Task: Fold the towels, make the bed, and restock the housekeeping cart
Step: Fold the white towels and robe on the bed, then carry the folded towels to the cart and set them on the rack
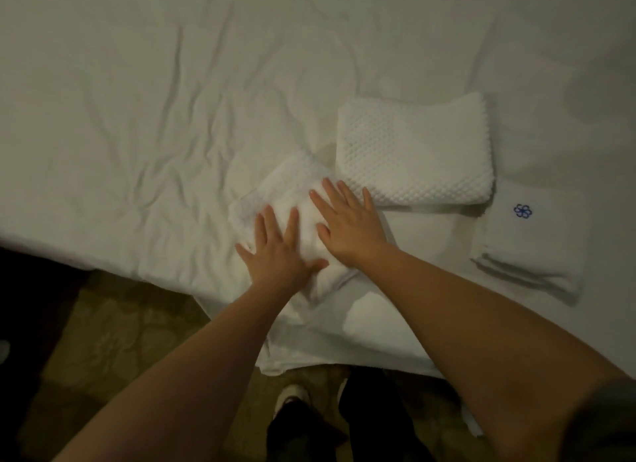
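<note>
Our two bare arms (pixel 192 358) reach out from the bottom of the view, over the floor (pixel 113 324) and one light shoe (pixel 292 398). Both hands lie flat on the small white towel (pixel 292 183), which sits folded on the bed sheet (pixel 137 117), close to the near edge of the bed.

Our left hand (pixel 275 251) is wide open. Its fingers are straight and spread, and its palm is down on the near part of the small white towel. Our right hand (pixel 347 224) is open too, with its fingers spread, and rests on the right side of it (neither hand is gripping anything).

Just past the small white towel, to the right and almost touching it, lies a bumpy towel (pixel 413 152) folded into a thick block. Further right of the small white towel lies a smooth folded towel (pixel 530 251) with a little blue flower mark (pixel 523 211). The sheet is full of wrinkles.
</note>
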`<state>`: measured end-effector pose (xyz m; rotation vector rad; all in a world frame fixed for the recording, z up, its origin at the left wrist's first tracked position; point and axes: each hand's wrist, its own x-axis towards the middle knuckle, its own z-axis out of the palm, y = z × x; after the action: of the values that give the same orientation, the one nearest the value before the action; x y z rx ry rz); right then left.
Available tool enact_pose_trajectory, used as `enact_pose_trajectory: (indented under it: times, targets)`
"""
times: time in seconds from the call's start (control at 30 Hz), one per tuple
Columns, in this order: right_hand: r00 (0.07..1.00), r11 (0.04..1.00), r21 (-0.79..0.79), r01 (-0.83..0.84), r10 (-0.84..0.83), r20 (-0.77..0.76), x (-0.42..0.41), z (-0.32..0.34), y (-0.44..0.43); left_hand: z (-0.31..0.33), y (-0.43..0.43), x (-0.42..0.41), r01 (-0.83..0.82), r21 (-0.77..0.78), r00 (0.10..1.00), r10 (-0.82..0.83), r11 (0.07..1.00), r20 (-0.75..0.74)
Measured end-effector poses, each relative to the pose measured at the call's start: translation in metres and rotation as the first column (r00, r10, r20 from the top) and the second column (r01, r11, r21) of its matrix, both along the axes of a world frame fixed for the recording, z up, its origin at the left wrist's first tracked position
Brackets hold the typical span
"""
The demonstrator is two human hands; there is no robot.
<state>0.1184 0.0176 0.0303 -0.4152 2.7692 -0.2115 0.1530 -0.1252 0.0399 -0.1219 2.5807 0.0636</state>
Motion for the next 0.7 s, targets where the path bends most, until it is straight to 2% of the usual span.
enact_pose_trajectory:
  times: [0.1,0.2,0.23,0.3,0.37,0.47,0.57,0.7]
  targets:
    - [0.987,0.992,0.059,0.114,-0.119,0.104,0.047,0.024,0.006,0.008,-0.019,0.032,0.015,0.044,0.999,-0.017,0.999,0.051]
    - [0.952,0.971,0.132,0.201,-0.226,0.208,0.084,0.064,0.004,0.038,-0.032,0.042,0.139,0.033,0.978,-0.142,0.99,0.154]
    - [0.933,0.958,0.117,0.263,-0.284,0.221,0.092,0.081,0.0,0.057,-0.029,0.042,0.196,0.021,0.968,-0.197,0.98,0.153]
    - [0.88,0.896,0.003,0.445,-0.438,0.183,0.109,0.117,-0.006,0.097,-0.018,0.043,0.282,0.065,0.957,-0.286,0.957,0.05]
    - [0.793,0.78,-0.147,0.609,-0.59,0.152,0.129,0.155,-0.003,0.136,0.002,0.052,0.326,0.204,0.945,-0.31,0.923,-0.104]
    - [0.61,0.536,-0.332,0.776,-0.773,0.178,0.173,0.217,0.015,0.191,0.034,0.086,0.371,0.388,0.919,-0.275,0.843,-0.281]
    - [0.418,0.308,-0.462,0.832,-0.895,0.157,0.238,0.274,0.053,0.24,0.07,0.132,0.427,0.513,0.89,-0.244,0.745,-0.385]
    - [0.167,0.082,-0.556,0.827,-0.98,0.105,0.356,0.319,0.111,0.279,0.124,0.199,0.557,0.585,0.824,-0.308,0.589,-0.475]
